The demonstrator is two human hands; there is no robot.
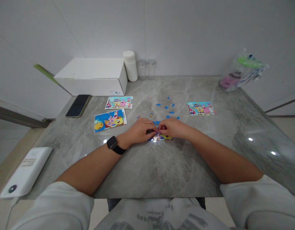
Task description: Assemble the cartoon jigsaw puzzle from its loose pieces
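A small, partly assembled jigsaw puzzle (161,137) with blue and yellow cartoon parts lies flat on the table in front of me, partly covered by my hands. My left hand (142,130) curls over its left side, thumb and fingers closed at the puzzle. From the right, my right hand (171,127) presses its fingers together in a pinch over the puzzle's upper middle; whatever is between the fingertips is hidden. Several loose blue puzzle pieces (171,112) lie just beyond the hands, with a yellowish piece (151,115) near my left fingers.
Cartoon picture cards lie left, a blue one (110,120) and a turquoise one (119,103); another card (201,109) lies right. Behind stand a white box (90,76), white bottle (130,66) and two glasses (151,69). A phone (78,105), white device (27,171) and bagged cup (233,78) flank them.
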